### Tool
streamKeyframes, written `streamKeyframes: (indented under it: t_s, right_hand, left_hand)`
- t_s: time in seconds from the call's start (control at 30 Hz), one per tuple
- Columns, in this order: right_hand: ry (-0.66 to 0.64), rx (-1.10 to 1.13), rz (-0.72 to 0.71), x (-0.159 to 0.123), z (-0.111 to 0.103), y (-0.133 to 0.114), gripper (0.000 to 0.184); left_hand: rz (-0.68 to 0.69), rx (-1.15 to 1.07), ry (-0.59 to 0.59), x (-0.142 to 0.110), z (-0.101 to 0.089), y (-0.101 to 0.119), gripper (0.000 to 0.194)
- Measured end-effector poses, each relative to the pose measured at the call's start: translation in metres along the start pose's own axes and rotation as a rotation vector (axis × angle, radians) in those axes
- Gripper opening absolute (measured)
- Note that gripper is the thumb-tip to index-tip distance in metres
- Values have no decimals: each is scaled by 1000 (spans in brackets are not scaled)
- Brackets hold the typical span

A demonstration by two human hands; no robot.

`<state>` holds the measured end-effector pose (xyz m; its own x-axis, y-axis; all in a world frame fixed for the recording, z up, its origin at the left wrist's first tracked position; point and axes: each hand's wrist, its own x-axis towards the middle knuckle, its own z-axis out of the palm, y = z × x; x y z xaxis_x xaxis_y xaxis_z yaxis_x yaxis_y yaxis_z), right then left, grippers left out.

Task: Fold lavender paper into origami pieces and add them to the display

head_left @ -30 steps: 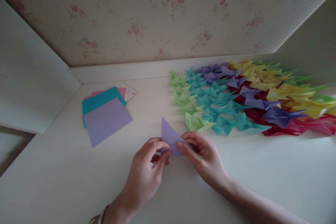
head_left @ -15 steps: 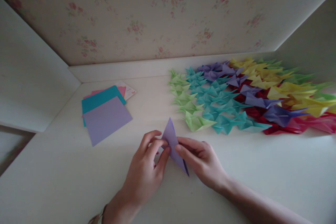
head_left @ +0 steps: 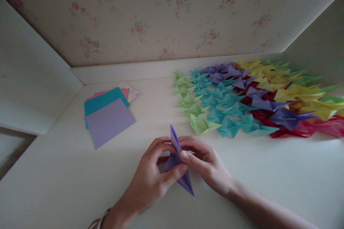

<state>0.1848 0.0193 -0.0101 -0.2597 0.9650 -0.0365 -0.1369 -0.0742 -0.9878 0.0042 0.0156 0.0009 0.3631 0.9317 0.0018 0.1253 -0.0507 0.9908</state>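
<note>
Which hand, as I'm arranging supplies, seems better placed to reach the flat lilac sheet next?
Probably the left hand: it is nearer the flat lilac sheet, while the right hand sits beyond the folded purple paper. Both hold that paper.

Folded paper (head_left: pixel 174 158) was between left hand (head_left: pixel 150 175) and right hand (head_left: pixel 209 161) over the table (head_left: pixel 255 171), overlapping sheets (head_left: pixel 110 123) lay farther back on the left, paper figures (head_left: pixel 264 104) lay back right, wall (head_left: pixel 150 14) rose behind.
</note>
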Motion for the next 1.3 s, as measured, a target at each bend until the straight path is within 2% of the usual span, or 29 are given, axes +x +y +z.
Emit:
streamKeyframes:
  t_s: [0.2, 0.53, 0.67, 0.8, 0.97, 1.07, 1.2, 1.3]
  right_hand:
    - [-15, 5, -19, 0, 1, 1, 17]
    - [20, 59, 21, -1, 0, 0, 17]
    - [81, 54, 81, -3, 0, 0, 20]
    - [181, -9, 36, -6, -1, 5, 21]
    - [317, 171, 87, -1, -6, 13, 27]
    - [333, 283, 122, 2, -7, 12, 30]
    - [325, 249, 152, 3, -5, 9, 37]
    - [296, 227, 140, 2, -4, 9, 38]
  left_hand:
    - [-6, -42, -20, -2, 0, 3, 18]
    - [-120, -236, -92, -4, -4, 5, 19]
    - [-173, -252, -96, -3, -5, 4, 20]
    - [-157, -190, -92, -3, -4, 6, 18]
    - [-119, -101, -89, -5, -8, 6, 40]
    - [-89, -94, -64, -4, -9, 3, 54]
    - [-36, -55, 42, -3, -8, -3, 60]
    - [30, 75, 36, -4, -8, -3, 71]
